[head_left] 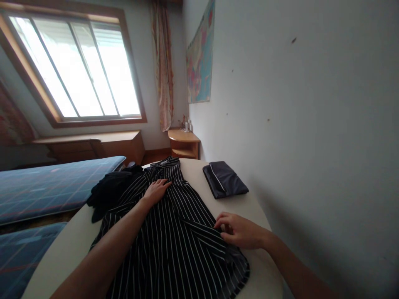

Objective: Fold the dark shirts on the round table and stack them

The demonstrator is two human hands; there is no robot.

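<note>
A black shirt with thin white stripes (170, 245) lies spread on a pale round-edged table (263, 216), its collar at the far end. Flat on the upper part of the shirt rests my left hand (157, 190), fingers stretched out. My right hand (238, 229) is at the shirt's right side, its curled fingers and thumb gripping the edge of the sleeve (207, 238). Part of that grip is hidden by the fingers. The sleeve lies slanted across the body, and the hem flares near the table's right side.
A folded dark garment (226, 179) sits at the table's right, close to the white wall (311, 124). Dark clothes (110, 189) are heaped on the left. Beyond stand a blue plaid mattress (62, 185), a small corner shelf (183, 139) and a window (77, 70).
</note>
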